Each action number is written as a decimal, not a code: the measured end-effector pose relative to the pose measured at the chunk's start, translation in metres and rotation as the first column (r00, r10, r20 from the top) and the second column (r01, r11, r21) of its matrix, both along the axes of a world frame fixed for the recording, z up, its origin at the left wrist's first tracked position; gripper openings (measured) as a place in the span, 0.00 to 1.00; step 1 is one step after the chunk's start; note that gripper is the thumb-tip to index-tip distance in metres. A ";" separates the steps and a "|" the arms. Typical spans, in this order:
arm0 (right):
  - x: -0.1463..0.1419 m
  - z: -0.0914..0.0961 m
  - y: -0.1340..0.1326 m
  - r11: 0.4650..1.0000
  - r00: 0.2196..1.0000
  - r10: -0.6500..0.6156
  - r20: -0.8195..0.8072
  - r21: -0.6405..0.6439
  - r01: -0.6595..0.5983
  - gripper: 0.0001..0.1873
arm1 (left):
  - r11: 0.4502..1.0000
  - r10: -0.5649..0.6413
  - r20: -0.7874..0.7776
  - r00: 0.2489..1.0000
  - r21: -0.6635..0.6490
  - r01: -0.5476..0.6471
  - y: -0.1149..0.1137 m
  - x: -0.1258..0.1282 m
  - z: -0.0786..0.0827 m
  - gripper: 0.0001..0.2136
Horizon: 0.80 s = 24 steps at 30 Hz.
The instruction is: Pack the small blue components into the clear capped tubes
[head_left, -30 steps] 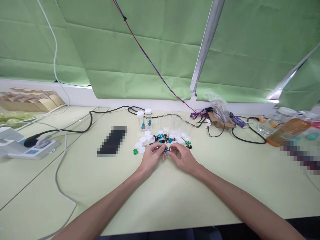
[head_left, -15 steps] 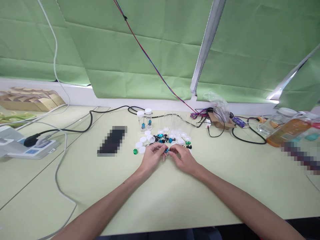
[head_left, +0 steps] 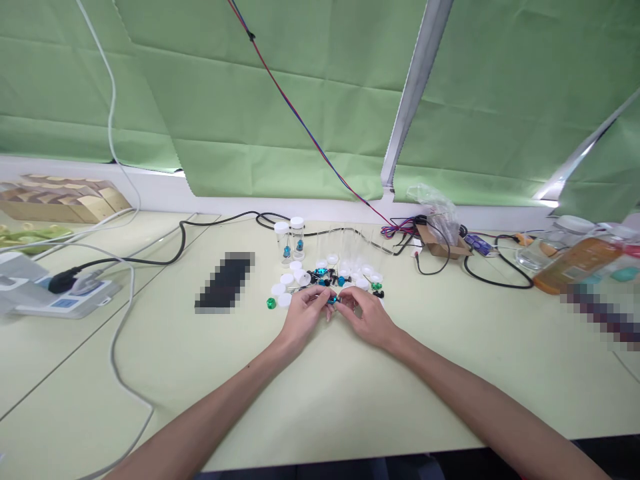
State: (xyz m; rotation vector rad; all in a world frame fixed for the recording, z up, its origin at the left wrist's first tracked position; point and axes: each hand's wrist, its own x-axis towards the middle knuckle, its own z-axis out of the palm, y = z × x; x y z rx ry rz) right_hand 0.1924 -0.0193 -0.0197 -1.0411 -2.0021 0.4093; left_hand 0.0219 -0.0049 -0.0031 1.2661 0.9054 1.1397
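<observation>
Both my hands meet at the middle of the pale green table (head_left: 325, 393). My left hand (head_left: 303, 315) and my right hand (head_left: 367, 315) have their fingers pinched together on a small blue part (head_left: 332, 301) held between them. Just beyond the fingers lies a scatter of small blue, green and black parts (head_left: 327, 276) mixed with white caps (head_left: 286, 280). Two capped clear vials (head_left: 289, 241), each with a blue part inside, stand upright behind the scatter. A green part (head_left: 271, 303) lies alone left of my left hand.
A dark flat object (head_left: 225, 282) lies left of the parts. A power strip (head_left: 65, 297) with black and white cables sits at far left. Several open clear vials (head_left: 350, 243), a small cardboard box (head_left: 443, 243), wires, a glass jar (head_left: 550, 248) and an orange bottle (head_left: 575, 261) stand to the right.
</observation>
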 end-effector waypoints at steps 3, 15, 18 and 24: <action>0.001 0.000 0.000 1.000 0.999 0.019 -0.027 0.015 -0.018 0.09 | 1.000 0.003 -0.006 1.000 0.002 -0.003 0.001 -0.001 -0.002 0.11; 0.000 -0.003 0.000 1.000 1.000 0.010 -0.012 0.007 -0.010 0.05 | 0.999 -0.023 -0.014 1.000 0.033 0.023 0.001 -0.001 -0.001 0.12; 0.000 -0.002 0.001 1.000 1.000 -0.005 0.022 0.006 0.004 0.07 | 0.999 -0.026 -0.012 1.000 0.034 0.027 0.001 0.000 -0.003 0.12; 0.000 -0.001 0.001 1.000 0.996 -0.031 0.086 -0.001 0.031 0.13 | 0.999 -0.027 -0.007 1.000 0.020 0.027 0.001 0.001 -0.003 0.12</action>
